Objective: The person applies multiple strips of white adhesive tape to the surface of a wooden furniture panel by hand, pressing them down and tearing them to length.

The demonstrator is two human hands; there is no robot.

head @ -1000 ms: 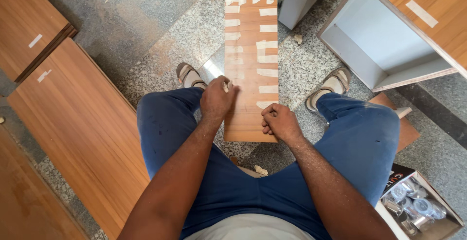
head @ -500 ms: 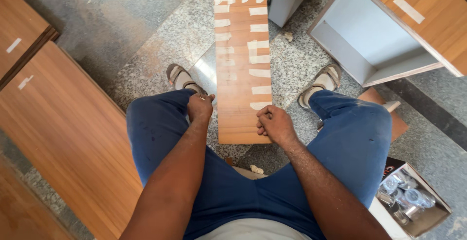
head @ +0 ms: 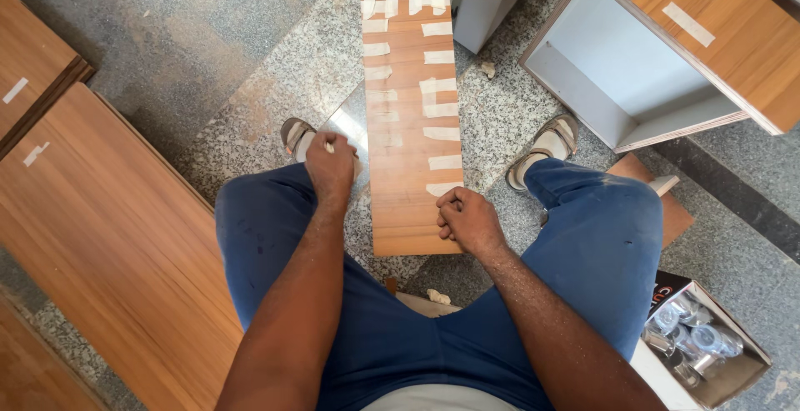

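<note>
A long wooden board (head: 408, 211) lies on the floor between my legs, with several pale tape strips (head: 440, 109) stuck across it. My left hand (head: 330, 165) is a closed fist just left of the board, above my left knee, and a small white scrap shows between its fingers. My right hand (head: 467, 219) has its fingers curled against the board's right edge near the closest end, right below the lowest tape strip.
Large wood-grain panels (head: 100, 236) lie at my left. An open grey cabinet box (head: 633, 86) stands at the upper right. A cardboard box of shiny metal fittings (head: 696, 340) sits by my right thigh. The floor is speckled granite (head: 250, 69).
My left hand has come off the board's left edge and moved left as a fist. My right hand has stayed at the right edge.
</note>
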